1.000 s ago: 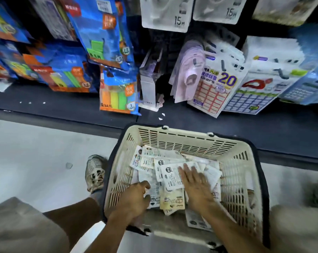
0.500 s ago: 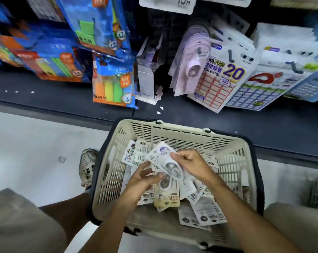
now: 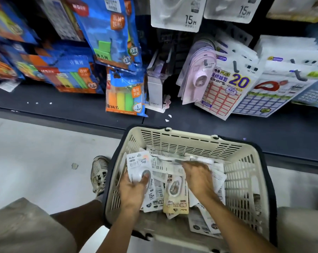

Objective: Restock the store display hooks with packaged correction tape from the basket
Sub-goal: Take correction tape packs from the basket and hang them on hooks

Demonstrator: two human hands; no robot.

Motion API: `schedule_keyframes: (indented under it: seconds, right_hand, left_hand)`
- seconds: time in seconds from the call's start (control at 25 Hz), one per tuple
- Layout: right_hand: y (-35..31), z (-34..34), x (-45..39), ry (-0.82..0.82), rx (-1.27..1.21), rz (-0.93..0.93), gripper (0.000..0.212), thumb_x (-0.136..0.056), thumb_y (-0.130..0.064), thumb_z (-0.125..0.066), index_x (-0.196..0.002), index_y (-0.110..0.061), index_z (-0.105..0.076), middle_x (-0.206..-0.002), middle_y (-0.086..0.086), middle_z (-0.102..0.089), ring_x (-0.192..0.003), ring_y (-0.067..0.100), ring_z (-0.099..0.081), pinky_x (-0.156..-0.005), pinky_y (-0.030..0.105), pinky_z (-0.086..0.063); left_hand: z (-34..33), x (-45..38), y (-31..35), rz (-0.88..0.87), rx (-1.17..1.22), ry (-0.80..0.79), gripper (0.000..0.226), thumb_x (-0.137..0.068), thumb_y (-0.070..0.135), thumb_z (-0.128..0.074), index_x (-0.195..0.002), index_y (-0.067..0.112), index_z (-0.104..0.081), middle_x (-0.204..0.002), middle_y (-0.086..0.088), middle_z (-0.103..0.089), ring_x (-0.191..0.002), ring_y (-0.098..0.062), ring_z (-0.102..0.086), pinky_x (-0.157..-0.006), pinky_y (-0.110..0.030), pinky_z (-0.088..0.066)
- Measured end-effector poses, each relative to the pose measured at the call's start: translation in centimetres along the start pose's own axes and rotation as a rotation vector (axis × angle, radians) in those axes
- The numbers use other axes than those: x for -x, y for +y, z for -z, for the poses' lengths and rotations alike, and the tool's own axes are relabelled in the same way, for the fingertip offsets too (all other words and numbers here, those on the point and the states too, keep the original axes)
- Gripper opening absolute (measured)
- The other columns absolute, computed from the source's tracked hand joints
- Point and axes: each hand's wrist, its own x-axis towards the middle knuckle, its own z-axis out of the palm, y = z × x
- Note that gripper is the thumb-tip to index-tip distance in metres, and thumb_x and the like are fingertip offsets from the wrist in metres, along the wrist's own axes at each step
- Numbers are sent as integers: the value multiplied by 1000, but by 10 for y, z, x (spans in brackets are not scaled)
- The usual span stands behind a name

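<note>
Since a half-second ago, hands have parted: left hand grips a white correction tape pack, long axis pointing far toward the hooks; right hand clutches loose packs in the basket.

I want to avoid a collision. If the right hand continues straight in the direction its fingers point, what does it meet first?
Probably the loose correction tape packs it already grips; beyond them, the basket's far wall. The right hand points up-left; depth is unclear.

basket: slotted matt plastic | correction tape packs: glossy plastic-fronted card
</note>
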Motion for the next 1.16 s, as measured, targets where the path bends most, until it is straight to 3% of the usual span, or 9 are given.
schedule_keyframes:
  seconds: [0.08,0.2,0.36,0.52,0.64,0.8,0.92,1.04,1.16]
  right_hand:
    - [14,22,-7,52,-474,-192,20,-102,-23,-59,-111,-19,-77,-87,1,-78,-71,17,-68,-63,29,-51]
    - [-4,56,-15,-255,-1179,-387,15,-97,-19,-66,-97,-13,-79,-85,5,-79,-70,20,-72,-58,28,-53]
    - [-58,33,-6,-216,-846,-191,21,-93,-31,-71,-72,-26,-71,-68,-11,-70,-59,5,-60,-58,30,-46]
    - [-50,-1,-15,-134,-143,-99,51,-91,-13,-65,-139,-21,-48,-136,-1,-52,-120,19,-50,-96,36,-45]
    - [-41,-9,-29,-194,148,-7,57,-93,-2,-58,-144,-26,-47,-113,3,-67,-102,22,-60,-95,38,-46]
    - [-11,16,-41,-73,-412,-119,22,-105,-24,-52,-98,-14,-70,-70,0,-66,-64,23,-64,-60,34,-43]
    - [-6,38,-21,-399,-1030,-254,19,-100,-22,-62,-90,-15,-76,-83,-1,-77,-76,17,-71,-68,29,-52]
    - [-25,27,0,-658,-921,-167,18,-98,-31,-64,-85,-21,-70,-78,-9,-71,-72,9,-68,-61,28,-53]
    - [-23,10,11,-371,-618,-93,9,-94,-42,-67,-89,-39,-60,-90,-20,-72,-75,-2,-65,-66,24,-53]
  left_hand:
    - [-2,-2,-1,57,-35,20,35,-85,4,-76,-117,16,-66,-98,4,-74,-90,-16,-73,-58,-26,-58]
    - [-9,-3,-2,223,33,-106,18,-94,27,-71,-109,17,-71,-110,-12,-76,-89,-31,-73,-63,-32,-60]
    - [-5,5,-2,286,226,-348,44,-85,40,-73,-121,16,-71,-112,-16,-77,-97,-34,-75,-74,-43,-62]
    - [-2,-3,-11,240,55,-43,42,-78,-3,-81,-115,11,-69,-106,-14,-78,-82,-24,-77,-66,-37,-60]
    - [2,-4,-15,241,-20,50,62,-80,-9,-77,-133,12,-53,-114,-12,-73,-99,-28,-69,-95,-49,-53]
    - [-3,-5,-8,231,-29,67,60,-82,-9,-75,-131,16,-52,-118,-14,-72,-89,-23,-68,-79,-39,-56]
    - [-2,-4,-6,312,136,-80,36,-94,17,-66,-129,24,-61,-110,-13,-76,-90,-34,-73,-76,-46,-61]
    - [-1,3,0,361,268,-274,45,-98,50,-55,-128,19,-67,-115,-16,-76,-103,-38,-72,-83,-48,-60]
    - [-6,2,-2,256,79,-185,39,-85,20,-78,-121,19,-67,-101,-8,-80,-86,-27,-77,-72,-40,-60]
